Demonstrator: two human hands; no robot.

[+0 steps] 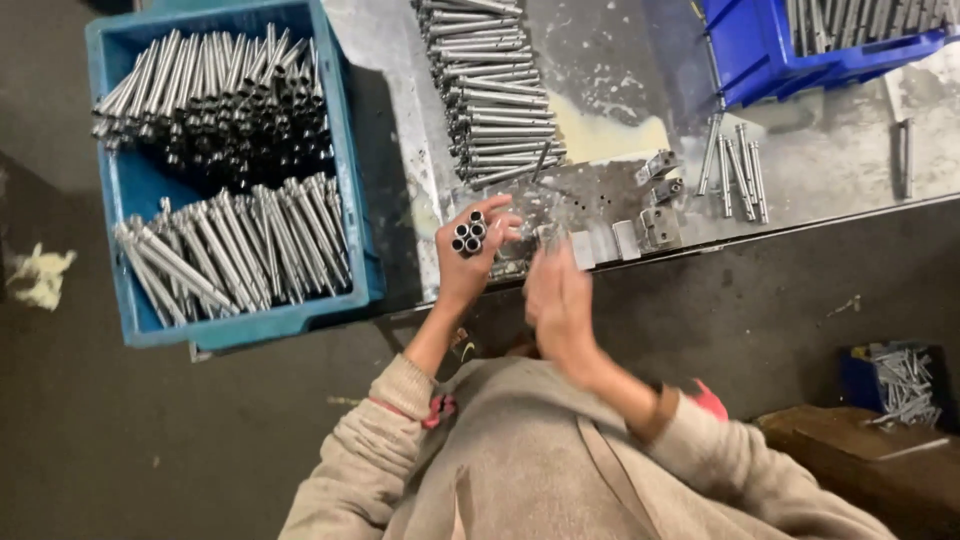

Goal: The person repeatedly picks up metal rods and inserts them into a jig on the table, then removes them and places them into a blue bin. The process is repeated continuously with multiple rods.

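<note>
Steel workbench [600, 60], jig [655, 225] at its near edge. Left hand [470, 255] clutches a bundle of tubes [470, 235] beside the jig; right hand [558, 300], blurred, grip unclear. Feeding stage; next needs one tube separated.

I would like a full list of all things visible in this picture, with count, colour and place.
light blue crate: one, left, full of grey metal tubes
dark blue bin: one, top right, holds metal rods
stacked rods: many, silver, top centre of bench
loose rods: about five, silver, right of bench
metal brackets: a few, grey, bench front edge
metal bench: one, grey, stained
small box of bolts: one, dark blue, lower right floor
tube bundle: about five, dark grey, in left hand
left hand: holds tube bundle
right hand: blurred, near bench edge
</note>
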